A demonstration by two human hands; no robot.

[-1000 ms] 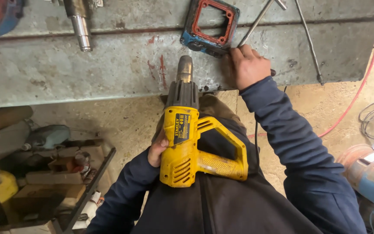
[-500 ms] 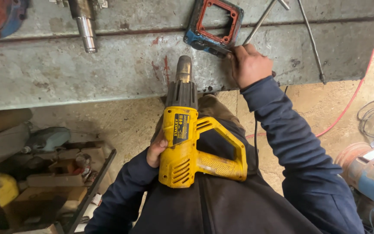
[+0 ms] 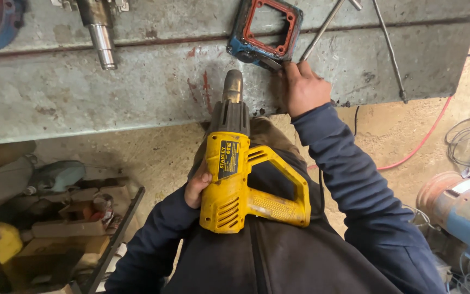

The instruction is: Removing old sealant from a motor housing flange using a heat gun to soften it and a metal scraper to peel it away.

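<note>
- Centre frame: the yellow heat gun (image 3: pixel 235 185) sits against the person's dark jacket, its metal nozzle pointing up at the grey metal bench (image 3: pixel 137 92).
- Left hand (image 3: pixel 197 185) is tucked behind the gun's body, fingers wrapped on it – only thumb and knuckles show.
- Right hand (image 3: pixel 303 87) is up at the bench edge, top centre, fingers curled onto the lower corner of the blue frame with red gasket (image 3: pixel 265 30); how firmly it grips I cannot tell.
- A thin steel rod (image 3: pixel 325 27) slants down right to those fingers, crowding that corner.
- A second long rod (image 3: pixel 390 49) lies further right across the bench.
- Upper left: a chromed shaft (image 3: pixel 101 35) pokes over the bench.
- Lower left: a cluttered tray of parts (image 3: pixel 66 218).
- Right edge: a red cable (image 3: pixel 425 139) on the floor, grey wire coils, and a blue motor (image 3: pixel 463 209) in the lower right.
</note>
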